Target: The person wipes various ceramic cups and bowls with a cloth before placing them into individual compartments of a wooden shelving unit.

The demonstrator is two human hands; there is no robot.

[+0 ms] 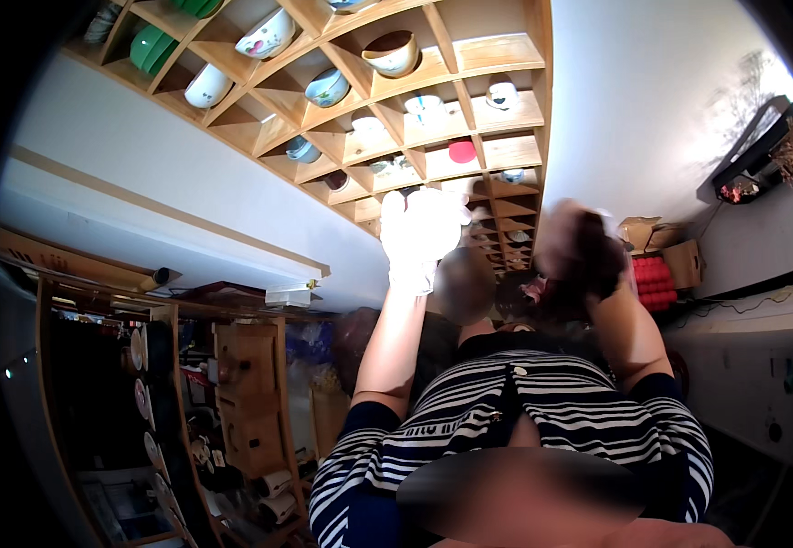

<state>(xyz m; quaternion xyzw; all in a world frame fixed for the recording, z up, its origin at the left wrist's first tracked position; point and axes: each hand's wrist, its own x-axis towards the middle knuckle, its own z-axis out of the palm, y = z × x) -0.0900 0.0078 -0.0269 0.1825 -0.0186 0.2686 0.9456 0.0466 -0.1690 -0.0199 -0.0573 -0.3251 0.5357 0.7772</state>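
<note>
My left hand (422, 226), in a white glove, is raised before a wooden cubbyhole shelf (545, 103). Strong light washes out its fingers, so I cannot tell whether they hold anything. On the right, my right hand (558, 229) is motion-blurred and grips a dark maroon cloth (591, 257). Bowls and cups sit in the shelf's compartments, among them a cream bowl (392, 56), a blue patterned bowl (328, 88), a white cup (502, 94) and a red cup (463, 151).
Green bowls (153, 49) occupy the shelf's left end. Lower left stands a wooden rack (177, 383) with goods. At right are a cardboard box (682, 264), a stack of red items (653, 284) and a dark wall planter (756, 157) with dried plants.
</note>
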